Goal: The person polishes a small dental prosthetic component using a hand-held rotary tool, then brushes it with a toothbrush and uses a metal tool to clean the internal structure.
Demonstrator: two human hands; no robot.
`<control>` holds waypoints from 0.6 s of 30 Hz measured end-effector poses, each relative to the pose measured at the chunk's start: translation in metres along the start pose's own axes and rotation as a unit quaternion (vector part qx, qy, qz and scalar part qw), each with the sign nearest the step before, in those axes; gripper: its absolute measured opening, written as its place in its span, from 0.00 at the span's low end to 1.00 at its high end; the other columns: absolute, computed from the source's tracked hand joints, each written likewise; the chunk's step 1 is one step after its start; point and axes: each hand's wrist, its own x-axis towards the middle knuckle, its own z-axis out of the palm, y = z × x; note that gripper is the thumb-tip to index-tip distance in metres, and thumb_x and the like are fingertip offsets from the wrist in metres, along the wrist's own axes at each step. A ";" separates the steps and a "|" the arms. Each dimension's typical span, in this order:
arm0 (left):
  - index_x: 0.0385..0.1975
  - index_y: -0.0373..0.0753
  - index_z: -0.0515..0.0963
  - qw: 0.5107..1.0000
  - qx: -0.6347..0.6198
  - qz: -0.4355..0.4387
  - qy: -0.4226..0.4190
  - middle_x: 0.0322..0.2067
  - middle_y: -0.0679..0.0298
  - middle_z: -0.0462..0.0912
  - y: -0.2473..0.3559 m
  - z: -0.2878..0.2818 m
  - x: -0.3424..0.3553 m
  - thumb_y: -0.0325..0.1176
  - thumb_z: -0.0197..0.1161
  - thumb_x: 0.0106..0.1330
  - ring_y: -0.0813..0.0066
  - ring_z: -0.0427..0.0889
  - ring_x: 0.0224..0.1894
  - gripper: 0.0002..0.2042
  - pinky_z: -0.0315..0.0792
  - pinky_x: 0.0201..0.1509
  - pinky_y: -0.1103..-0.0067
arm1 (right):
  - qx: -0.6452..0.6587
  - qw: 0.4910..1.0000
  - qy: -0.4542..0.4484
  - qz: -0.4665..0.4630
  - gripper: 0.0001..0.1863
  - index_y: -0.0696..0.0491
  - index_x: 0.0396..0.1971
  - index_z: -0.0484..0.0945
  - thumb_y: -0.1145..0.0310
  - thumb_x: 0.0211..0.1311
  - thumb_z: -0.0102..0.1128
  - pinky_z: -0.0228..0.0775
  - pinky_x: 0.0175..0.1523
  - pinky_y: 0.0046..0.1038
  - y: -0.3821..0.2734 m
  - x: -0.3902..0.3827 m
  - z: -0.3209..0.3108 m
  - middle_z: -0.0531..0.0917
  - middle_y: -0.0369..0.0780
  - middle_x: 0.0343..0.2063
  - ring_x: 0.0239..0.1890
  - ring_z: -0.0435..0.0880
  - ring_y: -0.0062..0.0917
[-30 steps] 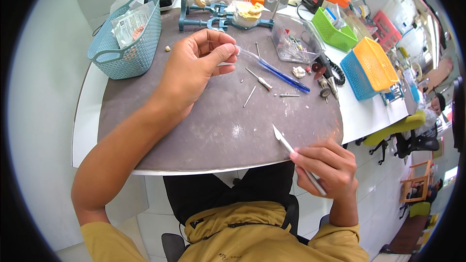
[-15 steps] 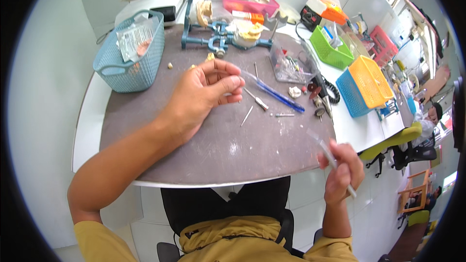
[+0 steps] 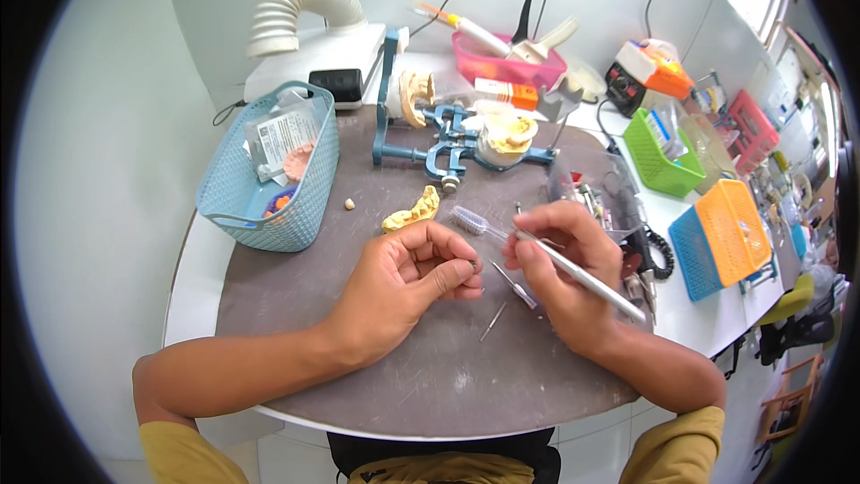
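Observation:
My left hand (image 3: 403, 291) is closed in a pinch above the brown work surface (image 3: 358, 394). A tiny dark bit shows at its fingertips, too small to name. Just to its right, my right hand (image 3: 573, 273) grips a slim silver pen-shaped tool (image 3: 596, 287) between thumb and fingers, its tip pointing toward the left hand. A brush (image 3: 468, 220) lies between the hands, its handle partly behind the right hand. Under the hands are a thin metal instrument (image 3: 515, 287) and a small metal pin (image 3: 493, 321). Beyond the left hand rests a yellowish dental arch piece (image 3: 414, 209).
A blue articulator (image 3: 457, 139) holding dental models (image 3: 508, 136) stands at the back. At left is a light-blue basket (image 3: 309, 202) with bags inside. A clear box (image 3: 618, 188), a green basket (image 3: 667, 175) and an orange basket (image 3: 745, 229) line the right. A pink tray (image 3: 511, 63) stands behind.
My right hand has come up and left from beyond the table's edge, carrying the silver tool close to my left hand. My left hand stays pinched. The view has tilted upward.

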 end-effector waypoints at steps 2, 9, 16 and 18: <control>0.41 0.33 0.73 1.000 -0.017 -0.015 0.011 0.40 0.60 0.80 0.000 0.000 -0.002 0.20 0.60 0.67 0.74 0.82 0.43 0.06 0.81 0.50 0.74 | -0.028 0.998 -0.020 -0.052 0.12 0.61 0.42 0.79 0.81 0.57 0.66 0.75 0.41 0.18 0.007 -0.001 -0.001 0.81 0.39 0.37 0.38 0.82 0.17; 0.39 0.32 0.73 0.999 -0.016 -0.011 0.028 0.40 0.56 0.81 0.000 0.009 -0.005 0.20 0.60 0.67 0.71 0.83 0.43 0.05 0.81 0.50 0.74 | -0.093 0.985 -0.058 -0.131 0.12 0.60 0.35 0.82 0.82 0.49 0.70 0.77 0.35 0.24 0.007 0.005 -0.011 0.86 0.44 0.30 0.31 0.86 0.28; 0.39 0.31 0.74 0.999 -0.039 -0.018 0.031 0.39 0.55 0.81 0.002 0.006 0.000 0.18 0.61 0.65 0.71 0.83 0.43 0.06 0.81 0.50 0.74 | -0.012 0.990 -0.063 -0.123 0.09 0.61 0.27 0.79 0.84 0.44 0.68 0.83 0.41 0.30 0.008 0.005 -0.004 0.84 0.44 0.27 0.31 0.88 0.31; 0.39 0.31 0.74 0.999 -0.038 -0.020 0.032 0.39 0.55 0.81 0.002 0.006 0.000 0.17 0.61 0.65 0.71 0.83 0.42 0.06 0.82 0.50 0.74 | -0.008 0.990 -0.070 -0.125 0.09 0.61 0.27 0.79 0.84 0.43 0.68 0.84 0.42 0.31 0.008 0.006 -0.004 0.84 0.44 0.26 0.31 0.88 0.32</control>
